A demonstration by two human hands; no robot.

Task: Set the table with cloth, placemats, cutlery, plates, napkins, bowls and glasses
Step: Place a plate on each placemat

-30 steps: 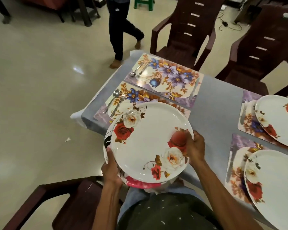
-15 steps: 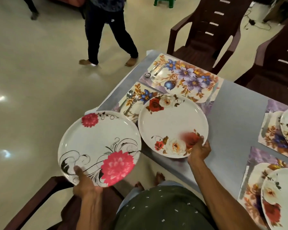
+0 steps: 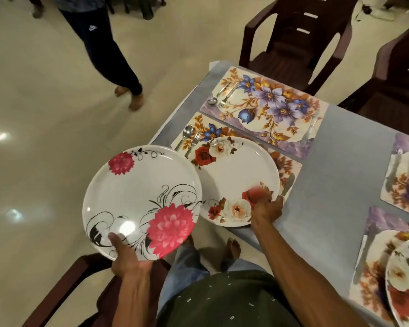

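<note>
My left hand [image 3: 125, 254] grips the near rim of the round white plate with pink dahlias and black scrolls [image 3: 142, 202], thumb on top, held over the floor beside the worktop [image 3: 340, 166]. Just right of it, my right hand [image 3: 267, 210] pinches the near rim of the round white plate with red and cream roses [image 3: 237, 180], lying on the near floral rectangular placemat [image 3: 286, 166]. Judgement: centre it, clear of the steel spoon and fork [image 3: 190, 140] beyond, before letting go. Further out, the second floral placemat [image 3: 269, 107] has no plate.

Head view, steeply downward, close over table [image 3: 340, 175] corner.
</note>
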